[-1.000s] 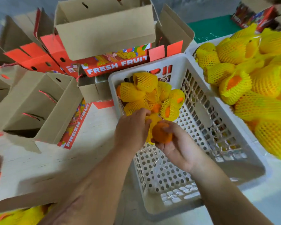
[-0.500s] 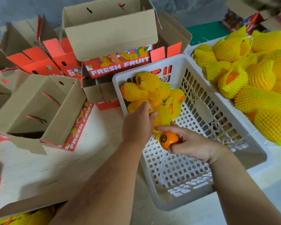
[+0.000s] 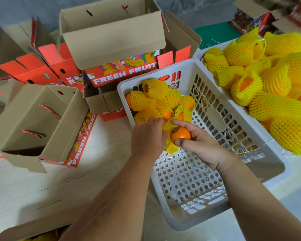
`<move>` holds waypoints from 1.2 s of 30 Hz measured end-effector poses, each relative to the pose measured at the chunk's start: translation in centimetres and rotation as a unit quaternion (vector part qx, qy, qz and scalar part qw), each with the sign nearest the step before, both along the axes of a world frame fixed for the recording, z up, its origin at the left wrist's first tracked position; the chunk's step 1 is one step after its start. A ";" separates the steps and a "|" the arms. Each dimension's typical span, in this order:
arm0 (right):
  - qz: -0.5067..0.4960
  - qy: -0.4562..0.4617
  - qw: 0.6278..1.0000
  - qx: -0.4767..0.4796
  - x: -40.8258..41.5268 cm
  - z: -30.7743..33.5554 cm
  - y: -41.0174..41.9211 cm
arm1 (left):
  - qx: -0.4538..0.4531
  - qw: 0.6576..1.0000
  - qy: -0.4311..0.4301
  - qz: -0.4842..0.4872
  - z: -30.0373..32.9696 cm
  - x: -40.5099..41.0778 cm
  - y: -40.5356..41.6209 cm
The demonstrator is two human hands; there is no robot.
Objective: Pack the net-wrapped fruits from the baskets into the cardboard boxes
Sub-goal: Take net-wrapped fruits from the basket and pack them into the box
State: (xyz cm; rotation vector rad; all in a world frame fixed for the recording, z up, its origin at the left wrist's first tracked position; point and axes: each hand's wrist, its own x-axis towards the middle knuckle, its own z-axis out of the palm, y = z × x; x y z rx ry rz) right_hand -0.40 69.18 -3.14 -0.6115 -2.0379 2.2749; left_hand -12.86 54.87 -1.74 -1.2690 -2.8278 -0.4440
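Wrapped fruits (image 3: 156, 100) lie in the near basket's (image 3: 268, 173) far-left corner; open boxes (image 3: 36, 119) stand left, a fuller basket (image 3: 198, 54) right.

A pale wood-grain counter (image 3: 47, 185) fills the foreground, a green mat (image 3: 214, 34) lies at the far right edge, and a grey wall (image 3: 24, 9) rises behind.

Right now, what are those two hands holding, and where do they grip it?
The right hand holds an orange by its bare end. The left hand pinches the yellow foam net around it.
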 end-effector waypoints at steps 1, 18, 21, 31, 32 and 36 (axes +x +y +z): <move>-0.004 0.013 1.000 -0.027 0.0 0.1 0.0 | 0.008 1.000 -0.001 0.002 0.1 0.1 0.1; 0.108 0.021 0.849 0.517 0.0 -2.0 -1.5 | -0.080 0.996 0.039 -0.015 0.2 0.2 0.2; 0.068 0.007 0.868 0.492 -0.6 -1.4 -1.9 | -0.060 0.997 0.038 -0.018 0.0 0.1 0.1; -0.102 0.124 0.986 0.044 0.8 2.0 -2.8 | 0.055 0.996 -0.038 0.054 0.8 0.7 0.3; -0.083 0.121 0.989 0.020 0.8 2.1 -2.8 | 0.065 0.995 -0.054 0.055 0.8 0.6 0.2; -0.020 0.121 0.992 -0.042 1.2 2.0 -2.4 | 0.080 0.992 -0.079 0.060 1.0 0.7 0.1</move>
